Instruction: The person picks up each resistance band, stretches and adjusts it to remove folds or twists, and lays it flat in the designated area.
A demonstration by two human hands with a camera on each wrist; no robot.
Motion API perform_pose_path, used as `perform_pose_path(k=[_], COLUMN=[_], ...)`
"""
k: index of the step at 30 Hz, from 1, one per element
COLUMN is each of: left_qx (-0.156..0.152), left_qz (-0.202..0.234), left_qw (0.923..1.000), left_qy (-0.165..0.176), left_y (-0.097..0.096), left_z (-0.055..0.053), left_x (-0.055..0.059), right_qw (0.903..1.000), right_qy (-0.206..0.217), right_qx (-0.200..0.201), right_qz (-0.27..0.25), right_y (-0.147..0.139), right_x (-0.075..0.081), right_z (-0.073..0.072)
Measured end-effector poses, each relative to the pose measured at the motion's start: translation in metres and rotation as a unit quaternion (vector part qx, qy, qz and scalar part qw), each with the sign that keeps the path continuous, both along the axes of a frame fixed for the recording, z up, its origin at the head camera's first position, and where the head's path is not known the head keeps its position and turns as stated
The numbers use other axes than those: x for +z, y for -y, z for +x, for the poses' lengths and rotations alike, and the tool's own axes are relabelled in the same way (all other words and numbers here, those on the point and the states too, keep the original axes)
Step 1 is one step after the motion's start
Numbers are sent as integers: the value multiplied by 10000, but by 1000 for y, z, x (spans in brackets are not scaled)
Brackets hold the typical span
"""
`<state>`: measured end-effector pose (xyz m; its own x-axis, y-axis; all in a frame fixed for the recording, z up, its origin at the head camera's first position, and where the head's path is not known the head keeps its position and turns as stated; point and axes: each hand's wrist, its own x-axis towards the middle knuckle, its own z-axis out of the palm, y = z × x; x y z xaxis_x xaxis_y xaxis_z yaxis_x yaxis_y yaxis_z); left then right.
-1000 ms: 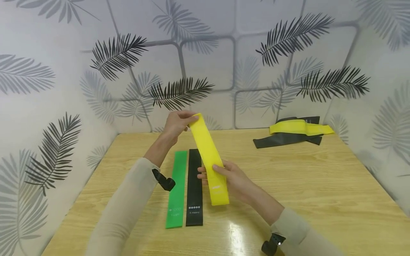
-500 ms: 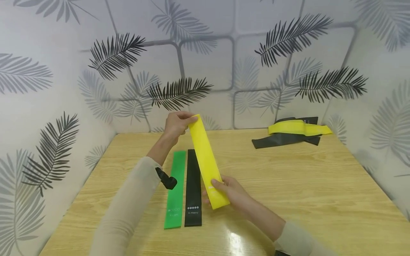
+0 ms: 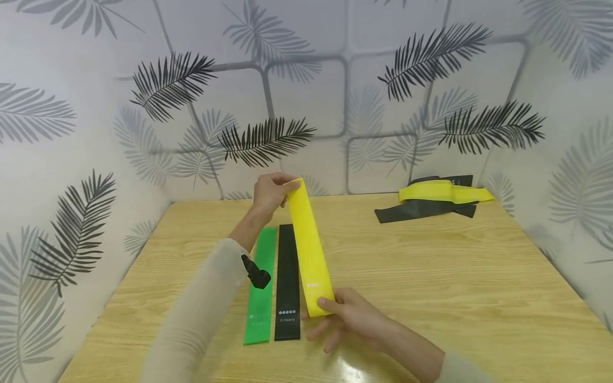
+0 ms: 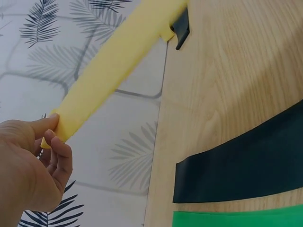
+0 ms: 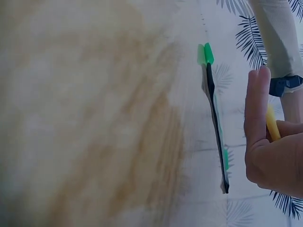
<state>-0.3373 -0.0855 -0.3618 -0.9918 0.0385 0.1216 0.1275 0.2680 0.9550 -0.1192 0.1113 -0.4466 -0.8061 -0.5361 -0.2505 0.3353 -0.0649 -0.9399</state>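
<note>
A yellow resistance band (image 3: 310,247) is stretched out flat between my two hands, slanting down to the right over the table. My left hand (image 3: 272,196) pinches its far end between thumb and fingers; the left wrist view shows that hand (image 4: 35,163) gripping the yellow band (image 4: 106,71). At the near end, below the printed dots, my right hand (image 3: 356,316) pinches the band with the thumb on top. To the left lie a black band (image 3: 287,282) marked X-Heavy and a green band (image 3: 261,287), side by side. The left sleeve and wrist camera partly cover the green one.
At the back right of the wooden table (image 3: 431,276), another yellow band (image 3: 431,190) lies across black bands (image 3: 412,210) in a loose pile. A wall (image 3: 306,96) with a leaf pattern stands behind the table.
My right hand has slid down along the yellow band to its near end, past the printed dots. The left hand keeps its pinch and has moved slightly right and lower.
</note>
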Motion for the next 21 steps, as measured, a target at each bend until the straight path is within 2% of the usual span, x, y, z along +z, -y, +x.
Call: perform_pose_path(k=[8,12,16,21], left_qx=[-106,-202,-347,-595], left_qz=[-280,-662,-922,-910], left_qw=[9995,9976,9951,9936], left_qy=[89,58,102,306], left_y=[-6,-9,-11,-13], left_z=[-2,-3,-4,-1], left_x=[-13,-23,-33,-47], right_qw=[9988,9983,9984,9988], right_qy=[-96,-117,-179,-22], right_qx=[-435,-487,-301,122], right_qz=[214,312,443,478], right_y=[-7,-7,-6,-7], right_x=[-5,-7,-7,-8], right_z=[6,8,11,13])
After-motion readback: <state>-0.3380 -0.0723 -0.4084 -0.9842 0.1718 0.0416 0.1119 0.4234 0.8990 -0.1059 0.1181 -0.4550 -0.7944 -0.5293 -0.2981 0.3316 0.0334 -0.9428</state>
